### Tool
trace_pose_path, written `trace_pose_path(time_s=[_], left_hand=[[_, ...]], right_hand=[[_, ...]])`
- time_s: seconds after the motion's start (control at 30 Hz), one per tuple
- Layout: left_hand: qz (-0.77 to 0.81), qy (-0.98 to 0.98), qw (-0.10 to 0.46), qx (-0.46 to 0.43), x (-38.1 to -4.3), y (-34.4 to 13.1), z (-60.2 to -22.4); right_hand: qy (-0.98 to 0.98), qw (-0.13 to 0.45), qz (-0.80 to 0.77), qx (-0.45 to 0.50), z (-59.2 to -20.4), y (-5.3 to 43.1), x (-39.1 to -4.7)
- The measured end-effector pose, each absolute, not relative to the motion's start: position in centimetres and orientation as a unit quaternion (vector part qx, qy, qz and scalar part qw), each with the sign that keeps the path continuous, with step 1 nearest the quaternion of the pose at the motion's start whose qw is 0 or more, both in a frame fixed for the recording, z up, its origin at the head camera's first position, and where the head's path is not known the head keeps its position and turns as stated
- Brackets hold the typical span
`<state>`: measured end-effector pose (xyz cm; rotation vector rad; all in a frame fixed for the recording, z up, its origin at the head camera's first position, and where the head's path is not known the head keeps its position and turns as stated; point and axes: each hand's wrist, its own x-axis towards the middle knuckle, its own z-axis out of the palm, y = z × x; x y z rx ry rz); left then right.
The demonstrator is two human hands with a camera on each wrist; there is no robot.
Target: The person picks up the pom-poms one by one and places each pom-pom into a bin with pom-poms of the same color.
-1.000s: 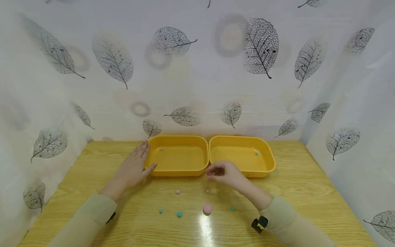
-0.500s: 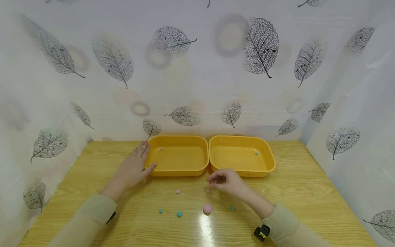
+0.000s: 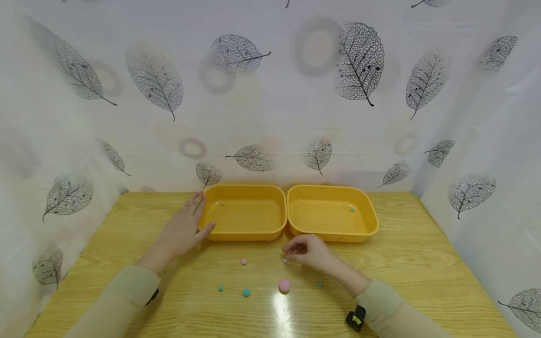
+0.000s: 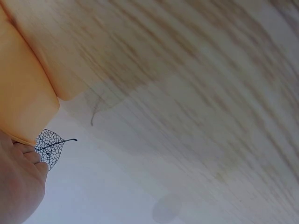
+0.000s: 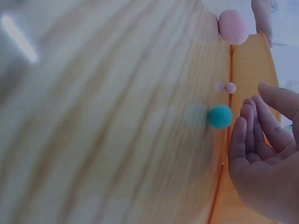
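My left hand (image 3: 182, 230) rests against the left end of the left yellow tray (image 3: 244, 236), thumb over its front rim; in the left wrist view, its fingers (image 4: 28, 151) lie along the tray wall. Just in front of the right yellow tray (image 3: 334, 237), my right hand (image 3: 313, 253) hovers low with bent, relaxed fingers. A tiny pink ball (image 3: 285, 261) is right at its thumb tip in the head view. The right wrist view shows thumb and fingers apart with nothing between them; a teal ball (image 5: 220, 116) and a large pink ball (image 5: 233, 27) sit beyond.
A pink ball (image 3: 243, 262) lies before the left tray. Teal balls (image 3: 246, 292) are scattered nearer the front. Inside the left tray is a tiny pink ball (image 3: 222, 203); the right tray holds a tiny teal ball (image 3: 352, 210). A leaf-patterned curtain (image 3: 270, 103) stands behind.
My right hand has come back from the right tray's front rim toward me and down to the tiny pink ball. The left hand has stayed at the left tray.
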<state>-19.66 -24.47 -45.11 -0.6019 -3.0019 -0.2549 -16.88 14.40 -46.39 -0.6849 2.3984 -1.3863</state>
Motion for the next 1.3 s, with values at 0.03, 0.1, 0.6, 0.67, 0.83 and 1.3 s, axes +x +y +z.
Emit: trace_pose_path(time_s=[0.03, 0.1, 0.6, 0.67, 0.83, 1.3], left_hand=[[-0.082, -0.977, 0.035, -0.196, -19.7, -24.5, -45.1], [-0.080, -0.977, 0.036, -0.196, -19.7, -24.4, -45.1], [-0.080, -0.977, 0.038, -0.193, -19.7, -24.4, -45.1], [-0.078, -0.977, 0.039, -0.194, -19.7, -24.4, -45.1], [-0.080, -0.977, 0.037, -0.194, -19.7, -24.4, -45.1], [-0.082, -0.977, 0.040, -0.194, -19.6, -24.4, -45.3]], right_hand=[[0.832, 0.146, -0.480, -0.238, -46.4, 14.4, -16.9], [0.830, 0.153, -0.480, -0.239, -46.6, 14.4, -17.0], [0.836, 0.160, -0.468, -0.239, -47.7, 14.2, -17.3], [0.838, 0.157, -0.463, -0.242, -47.8, 14.2, -17.3], [0.842, 0.150, -0.454, -0.250, -48.0, 14.1, -17.4], [0.856, 0.128, -0.430, -0.256, -47.8, 13.6, -17.4]])
